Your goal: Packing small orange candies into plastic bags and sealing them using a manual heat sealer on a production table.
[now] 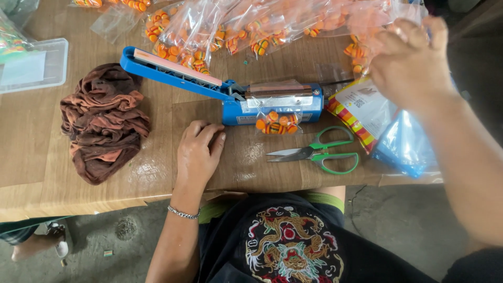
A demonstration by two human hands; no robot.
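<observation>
Left hand (196, 152) rests empty, fingers loosely curled, at frame centre beside the blue heat sealer (272, 105), where a small candy bag (277, 123) awaits sealing; right hand (406, 57), upper right, grasps clear bags (367, 15), filled bags (209, 31) piled beyond.

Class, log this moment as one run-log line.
left hand: resting on table beside blue heat sealer | right hand: raised, gripping clear bags | sealer: arm open, candy bag at front | scissors: idle

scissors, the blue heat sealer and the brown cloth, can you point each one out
scissors (314, 153), head view, on the pivot where blades meet green handles
blue heat sealer (277, 102), head view, on the blue base body
brown cloth (104, 121), head view, on the middle of the crumpled heap
</observation>
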